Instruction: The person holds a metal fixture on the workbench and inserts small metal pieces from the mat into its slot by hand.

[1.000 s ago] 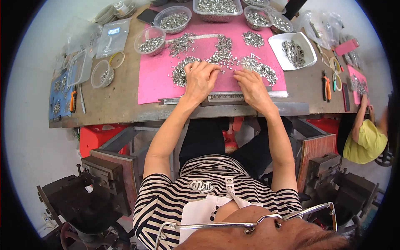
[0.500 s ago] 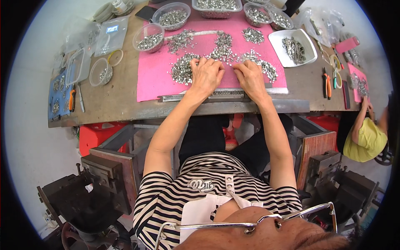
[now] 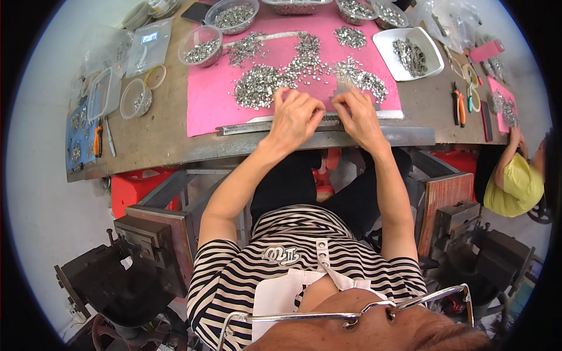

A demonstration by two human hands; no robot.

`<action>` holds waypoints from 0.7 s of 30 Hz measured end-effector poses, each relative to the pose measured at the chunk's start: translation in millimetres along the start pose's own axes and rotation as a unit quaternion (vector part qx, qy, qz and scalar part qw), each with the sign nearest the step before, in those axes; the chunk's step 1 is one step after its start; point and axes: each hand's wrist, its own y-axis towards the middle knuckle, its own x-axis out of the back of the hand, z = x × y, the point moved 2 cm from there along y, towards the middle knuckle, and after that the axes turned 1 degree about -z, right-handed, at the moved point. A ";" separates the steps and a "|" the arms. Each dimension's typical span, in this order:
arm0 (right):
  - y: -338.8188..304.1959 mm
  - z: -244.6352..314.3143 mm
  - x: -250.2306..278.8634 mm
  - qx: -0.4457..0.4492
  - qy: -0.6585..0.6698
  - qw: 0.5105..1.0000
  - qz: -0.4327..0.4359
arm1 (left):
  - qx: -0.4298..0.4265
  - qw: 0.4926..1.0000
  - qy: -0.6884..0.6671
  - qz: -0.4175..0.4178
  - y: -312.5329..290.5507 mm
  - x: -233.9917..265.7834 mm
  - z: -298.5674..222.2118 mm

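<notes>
I monitor both hands through the head view. The left hand (image 3: 297, 116) is positioned at the near edge of the pink mat (image 3: 206, 108), palm down, thumb and forefinger drawn together. The right hand (image 3: 358, 118) is set opposite, fingers bent and tips gathered. The two hands are near each other but apart. The fingertips hide what is between them; I cannot tell whether either grip is clenched on a piece or bare.

Location of parts: the small metal pieces lie loose on the mat, in a large left pile (image 3: 256, 88) just beyond the left hand and a right pile (image 3: 371, 85) beyond the right hand. A long metal bar (image 3: 250, 127) lies along the near edge of the worktop (image 3: 153, 136), partly below the hands. A white tray (image 3: 436, 65) at the right contains more metal parts.

Handling: I judge each piece light, stiff and unlikely to break, but smooth and prone to slip or scatter. Take one piece at a time by opposite edges, using thumb and forefinger tips. Select from the pile margin, where pieces lie separated. Apply light pressure.
</notes>
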 end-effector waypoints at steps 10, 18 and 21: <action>-28.6 15.7 -6.3 0.018 -0.017 1.000 -0.013 | -0.001 1.000 -0.021 -0.014 -17.8 -7.8 -11.9; -1.1 -3.1 -4.2 0.013 -0.014 0.999 -0.042 | 0.007 0.999 -0.011 -0.046 -23.6 -8.0 -4.9; 23.5 -25.2 -22.1 -0.038 -0.036 0.997 -0.048 | 0.009 0.998 0.023 -0.055 -20.4 -9.7 -9.0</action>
